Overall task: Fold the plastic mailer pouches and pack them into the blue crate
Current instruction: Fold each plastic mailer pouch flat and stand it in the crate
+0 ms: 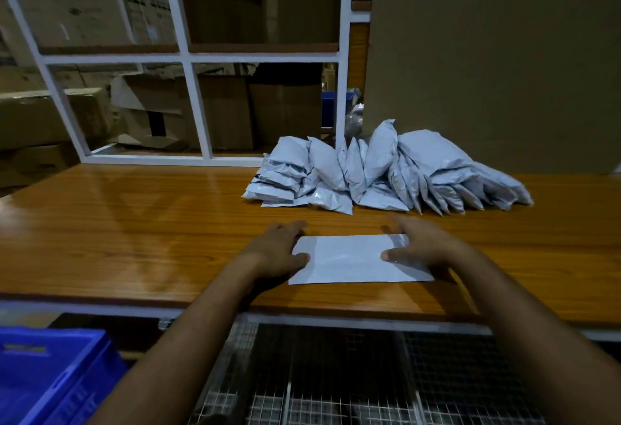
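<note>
One flat white mailer pouch point(349, 261) lies on the wooden table point(134, 229) near its front edge. My left hand point(280, 249) holds the pouch's left end, thumb on top and fingers at its far corner. My right hand point(420, 243) holds the right end the same way, thumb pressing the top face. Behind them a heap of stuffed white pouches point(386, 172) leans against a cardboard sheet. The blue crate point(50, 374) stands below the table at the lower left.
A white metal shelf frame point(195, 111) rises at the table's back, with cardboard boxes point(161, 111) behind it. A tall cardboard sheet point(487, 64) stands at the back right. Wire mesh racks point(369, 374) lie under the table's front edge.
</note>
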The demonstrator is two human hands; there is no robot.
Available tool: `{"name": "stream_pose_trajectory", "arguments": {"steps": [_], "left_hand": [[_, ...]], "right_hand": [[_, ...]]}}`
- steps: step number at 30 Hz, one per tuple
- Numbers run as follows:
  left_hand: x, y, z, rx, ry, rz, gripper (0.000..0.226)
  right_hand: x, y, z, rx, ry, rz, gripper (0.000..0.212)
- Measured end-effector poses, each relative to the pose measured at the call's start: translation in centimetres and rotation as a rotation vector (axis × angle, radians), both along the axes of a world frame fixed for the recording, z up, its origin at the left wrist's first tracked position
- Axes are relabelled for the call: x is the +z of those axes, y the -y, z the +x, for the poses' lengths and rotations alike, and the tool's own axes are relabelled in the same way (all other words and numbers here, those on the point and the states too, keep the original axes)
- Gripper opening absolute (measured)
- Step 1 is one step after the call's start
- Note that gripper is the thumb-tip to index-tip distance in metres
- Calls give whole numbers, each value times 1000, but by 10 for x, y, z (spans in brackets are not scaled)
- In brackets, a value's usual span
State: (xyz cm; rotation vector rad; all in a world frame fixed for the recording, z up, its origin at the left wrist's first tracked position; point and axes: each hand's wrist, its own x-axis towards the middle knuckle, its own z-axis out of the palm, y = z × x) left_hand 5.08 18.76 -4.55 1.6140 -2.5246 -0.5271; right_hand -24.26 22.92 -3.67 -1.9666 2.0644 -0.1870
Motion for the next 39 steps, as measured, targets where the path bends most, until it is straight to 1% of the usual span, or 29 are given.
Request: {"name": "stream_pose_trajectory", "arguments": {"steps": [2,4,6,7,8,9,11,12,13,14,15,16,17,18,19,20,21,22,24,25,26,28,29,30,32,34,36,38,39], "left_hand": [[4,0,-2,-27,-6,-18,80],[5,2,-2,-24,-13,-33,86],[6,3,-2,-18,-62,-27,91],[8,2,-3,-16,-103,-49,91],[10,1,-3,-13,-143,-113,85],[12,0,-4,-8,-186,-223,74],[18,-4,-4,25,-275,-487,44],[20,-6,-3,41,-322,-590,31],[20,-7,-1,48,-356,-664,24],[17,-8,1,40,-359,-707,22],[13,-10,4,16,-323,-710,23],[5,-12,8,-23,-261,-670,27],[-3,-15,12,-71,-189,-600,33],[-11,-16,18,-117,-132,-507,43],[-18,-19,22,-145,-116,-409,56],[-23,-22,25,-149,-143,-335,67],[-27,-23,26,-130,-193,-294,72],[-28,-23,26,-99,-254,-275,73],[-24,-24,19,-40,-336,-275,67],[-21,-24,15,-19,-337,-273,62],[-18,-24,10,-5,-314,-266,56],[-17,-23,5,19,-265,-210,51],[-18,-22,4,36,-257,-180,49],[-20,-19,3,51,-246,-179,46],[-26,-14,2,62,-208,-262,38],[-32,-8,-3,84,-222,-374,34],[-34,-4,-12,79,-266,-440,32],[-35,0,-21,41,-263,-427,34],[-35,2,-24,24,-241,-397,37]], "right_hand": [[8,-3,-1,8,-10,32,98],[10,-4,-2,32,-25,54,95],[12,-6,-1,30,-19,36,92],[13,-8,2,19,-20,-12,91],[13,-8,4,1,-42,-98,86],[15,-9,7,-24,-62,-227,75],[19,-11,10,-44,-63,-508,42],[20,-12,9,-27,-64,-593,33],[21,-13,7,-1,-84,-607,31],[21,-16,4,29,-124,-556,28],[18,-18,1,67,-161,-466,25],[13,-21,-1,103,-168,-351,26],[7,-25,-2,137,-127,-273,33],[0,-26,-2,161,-55,-252,41],[-6,-27,0,174,26,-284,45],[-11,-27,4,186,89,-346,42],[-15,-24,10,197,134,-408,34],[-17,-19,17,207,155,-451,24],[-20,-7,37,217,173,-473,8],[-22,0,47,225,187,-459,8],[-25,5,56,241,206,-433,14],[-33,16,72,249,250,-349,27],[-37,20,78,246,237,-302,36],[-41,23,82,236,175,-251,44],[-48,23,89,207,2,-171,54],[-50,21,93,170,-96,-111,57],[-48,22,99,139,-184,-80,59],[-44,23,104,126,-290,-62,60],[-43,23,104,129,-306,-58,60]]}}
